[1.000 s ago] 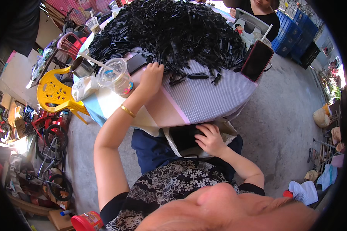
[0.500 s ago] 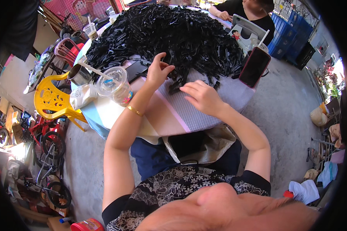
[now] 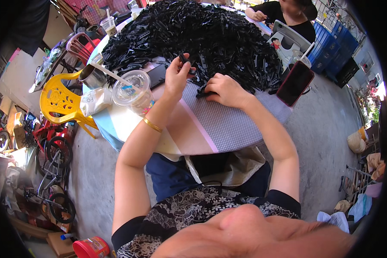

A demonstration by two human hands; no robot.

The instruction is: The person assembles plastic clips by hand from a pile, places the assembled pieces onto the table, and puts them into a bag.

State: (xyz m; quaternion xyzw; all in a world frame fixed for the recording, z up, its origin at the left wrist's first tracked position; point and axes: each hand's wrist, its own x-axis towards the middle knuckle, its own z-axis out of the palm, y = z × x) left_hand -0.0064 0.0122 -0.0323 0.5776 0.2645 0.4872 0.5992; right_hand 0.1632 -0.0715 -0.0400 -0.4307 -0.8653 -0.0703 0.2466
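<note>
A large heap of small, narrow black plastic pieces (image 3: 189, 34) covers much of the round table. Just at its near edge, my left hand (image 3: 176, 79) is raised with thumb and fingers closed on a black plastic piece (image 3: 183, 57). To its right, my right hand (image 3: 226, 90) rests low at the heap's front edge. Its fingers curl down over some black pieces, partly hiding them. What kind of part these pieces are is too small to tell.
Left of my left arm stand a lidded plastic cup (image 3: 133, 92) with a straw, a metal mug (image 3: 92, 77) and a dark flat phone (image 3: 158, 75). A propped-up phone (image 3: 295, 84) stands at the right edge. Across the table sits another person (image 3: 288, 19) behind a tablet (image 3: 290, 36).
My right hand has come down onto the black pieces at the heap's edge, its fingers curling in. A black piece now shows in my left hand. The view has shifted slightly.
</note>
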